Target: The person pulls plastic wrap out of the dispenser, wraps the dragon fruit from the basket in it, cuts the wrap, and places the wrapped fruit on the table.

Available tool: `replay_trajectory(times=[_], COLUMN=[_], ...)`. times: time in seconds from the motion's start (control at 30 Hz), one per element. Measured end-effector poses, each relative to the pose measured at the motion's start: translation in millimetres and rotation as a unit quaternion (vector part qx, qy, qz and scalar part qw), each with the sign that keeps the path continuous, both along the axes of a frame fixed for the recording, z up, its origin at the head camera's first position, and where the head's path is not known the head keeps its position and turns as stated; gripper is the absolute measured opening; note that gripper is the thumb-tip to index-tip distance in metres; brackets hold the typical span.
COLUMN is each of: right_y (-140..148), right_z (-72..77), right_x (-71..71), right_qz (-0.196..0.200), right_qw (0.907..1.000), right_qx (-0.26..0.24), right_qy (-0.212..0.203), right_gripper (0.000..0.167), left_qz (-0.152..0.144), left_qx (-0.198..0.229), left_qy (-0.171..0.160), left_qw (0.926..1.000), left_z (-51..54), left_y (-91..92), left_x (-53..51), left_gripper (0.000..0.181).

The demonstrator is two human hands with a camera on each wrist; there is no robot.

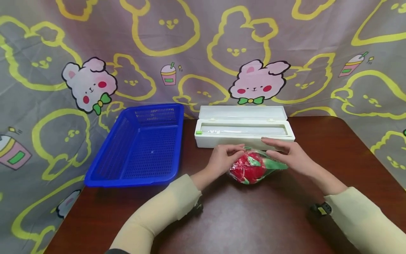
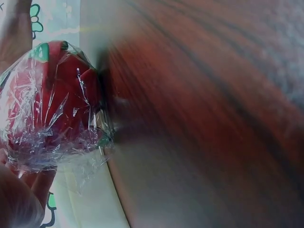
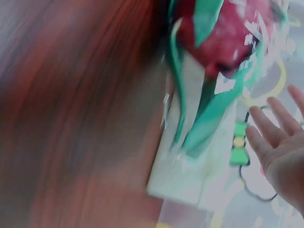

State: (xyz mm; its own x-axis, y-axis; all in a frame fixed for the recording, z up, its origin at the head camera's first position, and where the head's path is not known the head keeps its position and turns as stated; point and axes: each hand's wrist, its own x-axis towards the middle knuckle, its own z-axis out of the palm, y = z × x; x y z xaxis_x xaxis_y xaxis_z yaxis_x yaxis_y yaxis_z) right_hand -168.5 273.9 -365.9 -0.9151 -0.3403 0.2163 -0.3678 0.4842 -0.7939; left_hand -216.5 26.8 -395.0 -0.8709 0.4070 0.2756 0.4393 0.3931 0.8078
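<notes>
A red dragon fruit [image 1: 250, 167] with green leaf-like scales lies on the table, wrapped in clear cling film [image 2: 57, 147]. From the left side, my left hand [image 1: 222, 158] pinches the wrap near the top of the fruit with thumb and fingers. My right hand [image 1: 293, 157] hovers at the fruit's right end, fingers spread and fairly straight, holding nothing. In the right wrist view that hand [image 3: 285, 152] appears apart from the green tips [image 3: 209, 123]. The film's underside is hidden.
Behind the fruit stands a white cling film box [image 1: 241, 141], its lid [image 1: 242, 113] raised and a film roll [image 1: 244, 130] inside. At left sits a blue plastic basket [image 1: 133, 182]. The brown table [image 1: 241, 218] meets a patterned curtain [image 1: 203, 53] at the back.
</notes>
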Motion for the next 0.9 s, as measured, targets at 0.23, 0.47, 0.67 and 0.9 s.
replay_trajectory(times=[0.23,0.47,0.67,0.9], right_y=[27.1,22.5,19.0,19.8], right_z=[-22.8,-35.5,-38.4,-38.4], right_x=[5.3,4.6,1.7,1.8], right_qz=[-0.001,0.0,-0.015,-0.017], right_qw=[0.998,0.9937,0.9932,0.994], right_qx=[0.062,0.111,0.115,0.108], right_qy=[-0.002,0.015,0.009,0.013], right_gripper=[0.058,0.064,0.063,0.062], left_qz=[0.002,0.005,-0.012,-0.048], left_qx=[-0.001,0.001,0.035,0.104], left_qy=[-0.012,-0.009,-0.033,-0.03], left_qw=[0.9999,0.9999,0.9988,0.993], left_z=[0.0,-0.9,-1.6,3.4], left_y=[-0.5,1.0,-2.1,-23.3], left_x=[1.3,0.7,-2.1,4.6], left_gripper=[0.02,0.018,0.021,0.03])
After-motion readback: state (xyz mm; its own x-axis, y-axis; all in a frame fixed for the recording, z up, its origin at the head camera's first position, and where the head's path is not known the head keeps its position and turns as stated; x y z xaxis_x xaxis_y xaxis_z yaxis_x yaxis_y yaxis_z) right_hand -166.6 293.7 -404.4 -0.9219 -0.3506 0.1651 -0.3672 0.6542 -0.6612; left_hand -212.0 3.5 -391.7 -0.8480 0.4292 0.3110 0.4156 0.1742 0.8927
